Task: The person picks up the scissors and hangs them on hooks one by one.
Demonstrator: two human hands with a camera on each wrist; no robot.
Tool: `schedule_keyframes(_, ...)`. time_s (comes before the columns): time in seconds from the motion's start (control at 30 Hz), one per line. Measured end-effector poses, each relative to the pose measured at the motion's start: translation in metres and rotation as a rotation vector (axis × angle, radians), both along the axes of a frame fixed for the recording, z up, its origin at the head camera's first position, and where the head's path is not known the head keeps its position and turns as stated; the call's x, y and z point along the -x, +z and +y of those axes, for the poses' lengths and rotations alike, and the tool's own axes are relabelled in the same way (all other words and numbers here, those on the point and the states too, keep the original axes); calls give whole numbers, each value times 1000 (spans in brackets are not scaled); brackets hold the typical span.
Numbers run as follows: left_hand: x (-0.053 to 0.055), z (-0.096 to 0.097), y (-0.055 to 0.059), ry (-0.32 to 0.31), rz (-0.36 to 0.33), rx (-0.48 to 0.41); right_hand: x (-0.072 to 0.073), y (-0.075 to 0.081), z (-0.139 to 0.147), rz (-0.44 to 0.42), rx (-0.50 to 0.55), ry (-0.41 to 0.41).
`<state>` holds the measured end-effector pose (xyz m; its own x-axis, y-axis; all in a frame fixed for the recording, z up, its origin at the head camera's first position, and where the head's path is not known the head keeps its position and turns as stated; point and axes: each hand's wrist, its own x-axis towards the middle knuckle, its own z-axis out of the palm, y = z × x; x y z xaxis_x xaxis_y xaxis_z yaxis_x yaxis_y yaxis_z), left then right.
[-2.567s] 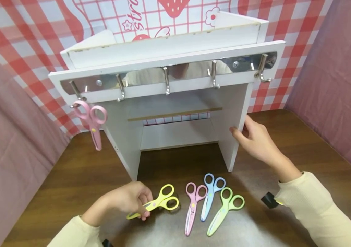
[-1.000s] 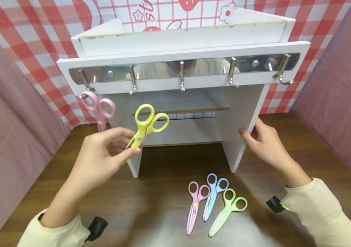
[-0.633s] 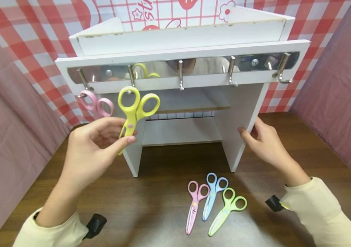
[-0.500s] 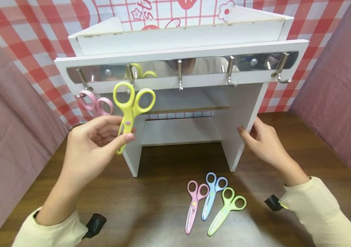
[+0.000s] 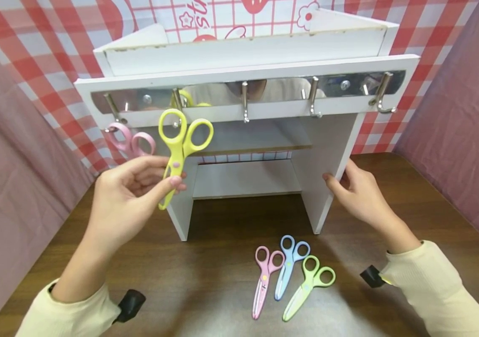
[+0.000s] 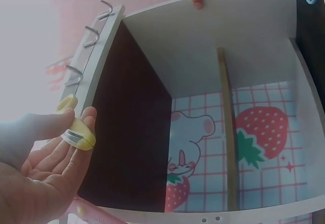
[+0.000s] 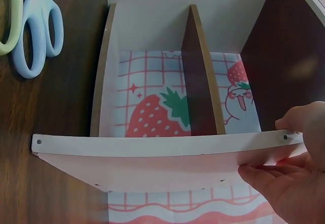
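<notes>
My left hand pinches yellow scissors by the blades, handles upward, one loop overlapping the second hook of the white rack in the head view. Pink scissors hang from the leftmost hook, their blades hidden behind my left hand. With thumb and fingers, my right hand grips the front edge of the rack's right side panel. In the left wrist view the yellow scissors sit between thumb and fingers. The right wrist view shows the right hand around the panel edge.
On the wooden table in front of the rack lie pink scissors, blue scissors and green scissors, close together. More metal hooks, such as the rightmost hook, line the rail. A checked cloth hangs behind.
My left hand has lifted the yellow scissors from the table to the second hook, turning their handles upward. Over the last half second they barely shift. My right hand keeps its grip on the panel.
</notes>
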<state>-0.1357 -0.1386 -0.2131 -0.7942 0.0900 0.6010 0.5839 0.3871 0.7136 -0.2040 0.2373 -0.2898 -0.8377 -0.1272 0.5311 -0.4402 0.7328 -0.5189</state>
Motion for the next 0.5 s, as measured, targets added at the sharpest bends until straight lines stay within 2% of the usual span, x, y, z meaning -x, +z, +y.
schedule_keyframes(0.3, 7, 0, -7, 6, -39, -9, 0, 0, 0, -5, 6, -5)
schedule_keyframes(0.5, 12, -1, -19, 12, -84, -34, 0, 0, 0, -4, 9, 2)
